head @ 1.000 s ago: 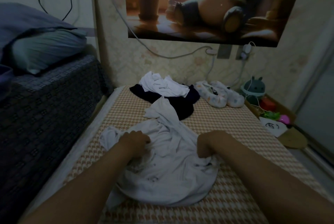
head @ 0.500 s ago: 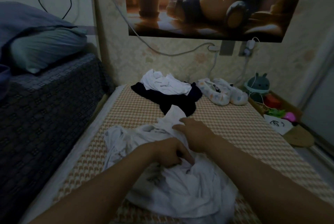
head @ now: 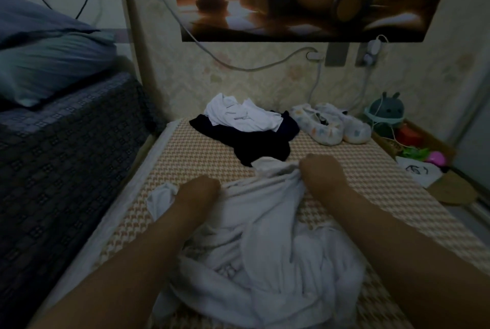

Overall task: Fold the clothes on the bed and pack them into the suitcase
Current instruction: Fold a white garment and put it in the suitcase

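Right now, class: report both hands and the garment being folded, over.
Left hand, right hand both gripping white shirt. Shirt crumpled, not yet folded. Dark garment just beyond, clear of the hands.

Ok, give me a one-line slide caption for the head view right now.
Left hand and right hand grip a crumpled white garment on the patterned bed, more clothes piled beyond.

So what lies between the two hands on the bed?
Head view: a bunched stretch of the white garment, which the left hand and the right hand both grip.
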`<state>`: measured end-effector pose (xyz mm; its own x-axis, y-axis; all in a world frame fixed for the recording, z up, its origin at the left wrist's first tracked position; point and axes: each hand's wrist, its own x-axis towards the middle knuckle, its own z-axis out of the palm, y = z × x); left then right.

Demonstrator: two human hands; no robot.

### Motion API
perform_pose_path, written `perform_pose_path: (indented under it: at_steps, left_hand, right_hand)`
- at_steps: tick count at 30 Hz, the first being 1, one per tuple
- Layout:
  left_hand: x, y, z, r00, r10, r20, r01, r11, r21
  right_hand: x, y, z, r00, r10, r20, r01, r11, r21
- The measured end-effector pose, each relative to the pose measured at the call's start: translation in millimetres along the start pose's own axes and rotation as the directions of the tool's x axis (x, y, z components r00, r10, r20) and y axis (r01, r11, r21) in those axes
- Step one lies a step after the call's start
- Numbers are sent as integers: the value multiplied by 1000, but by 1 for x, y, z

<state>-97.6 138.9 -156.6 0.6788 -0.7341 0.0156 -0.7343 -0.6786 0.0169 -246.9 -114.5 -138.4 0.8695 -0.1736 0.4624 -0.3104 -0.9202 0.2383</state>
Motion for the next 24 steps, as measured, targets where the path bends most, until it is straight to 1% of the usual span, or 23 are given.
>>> perform_pose_path:
  at_steps: [1,2,3,4,5,6,7,8,9,10,11,12,13,15,16,18,20,21,22,23,24]
  left_hand:
    - [5,3,-2,998,-15,-63,14,1000,-10]
    - [10,6,-4,994,-23,-111,21,1000,-13]
    - [14,9,-5,991,-30,-130,28,999,-17]
    - [16,13,-7,990,-25,-141,23,1000,-14]
    - [17,18,-9,989,-14,-149,11,1000,-25]
    - [16,25,-12,990,8,-142,-16,999,-52]
    - [16,31,-13,991,30,-133,-41,996,-74]
    - [15,36,-13,991,48,-123,-57,996,-70]
    - [16,40,-11,992,60,-109,-64,997,-42]
    - [16,43,-10,994,63,-86,-65,998,-21]
    - [17,45,-10,997,62,-54,-63,998,-27]
    - [18,46,-10,997,66,-32,-68,997,-48]
    - [19,46,-10,996,82,-25,-83,995,-52]
    - [19,45,-11,994,105,-27,-106,994,-22]
    - [20,43,-10,994,99,-41,-99,995,2]
    - [26,40,-7,990,68,-120,-67,998,8]
    - [34,40,-12,969,-10,-248,-29,988,-152]
    - [40,41,-17,949,-58,-311,-29,963,-267]
    - [48,43,-22,920,-80,-382,-71,928,-365]
    - [56,47,-27,890,-90,-447,-126,894,-430]
    - [65,53,-32,867,-83,-492,-183,865,-467]
  right_hand:
    - [-7,9,-5,996,81,-28,-83,994,-75]
    - [-11,14,-18,984,166,64,-152,972,-180]
    - [-12,18,-26,949,256,183,-200,941,-274]
    - [-16,23,-21,895,335,295,-226,910,-347]
    - [-18,23,-22,819,380,430,-196,889,-414]
    - [-17,19,-24,829,328,453,-127,899,-419]
    - [-14,15,-21,922,193,334,-80,943,-323]
    - [-10,12,-12,966,74,247,-37,987,-154]
    - [-6,9,-9,960,3,279,-19,998,54]
    - [-4,3,-7,919,-45,391,-71,958,276]
    - [-3,-3,0,844,-78,531,-162,906,390]
    - [-2,-6,8,802,-91,590,-199,891,408]
    - [-1,-8,13,798,-97,595,-167,912,373]
    - [1,-6,23,871,-70,487,-55,970,239]
    - [4,-3,27,912,-39,408,-45,980,194]
    - [12,6,29,971,74,229,-125,969,214]
    - [17,19,29,976,213,50,-219,949,227]
    - [18,25,27,961,276,6,-270,936,227]
    - [19,29,28,944,329,-16,-317,920,229]
    - [21,32,29,927,374,-16,-357,896,265]
    - [24,35,29,893,449,-29,-415,846,333]
